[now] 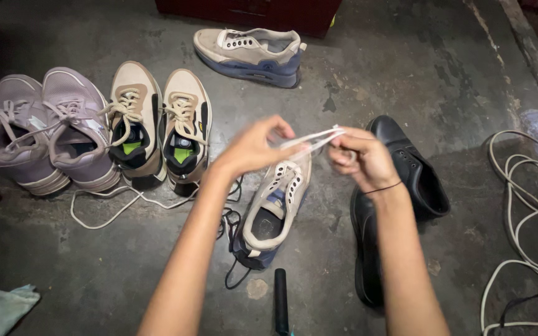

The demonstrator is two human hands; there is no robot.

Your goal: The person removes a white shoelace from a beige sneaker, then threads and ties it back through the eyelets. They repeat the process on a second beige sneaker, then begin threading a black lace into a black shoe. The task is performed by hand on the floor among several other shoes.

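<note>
My left hand (pixel 253 148) and my right hand (pixel 363 158) are raised over a beige and blue sneaker (pixel 273 208) that lies on the concrete floor. Between them they hold a white shoelace (pixel 311 139), stretched taut from one pinch to the other. Both hands are blurred by motion. The sneaker's eyelets look empty, and a dark cord (pixel 230 227) trails beside its heel. A thin black band circles my right wrist.
A lilac sneaker pair (pixel 48 130) and a beige laced pair (pixel 160 124) stand at left, with a loose white lace (pixel 119 205) below them. The matching beige-blue sneaker (pixel 250 53) lies ahead. Black leather shoes (pixel 400 186) sit right, white cable (pixel 524 211) far right.
</note>
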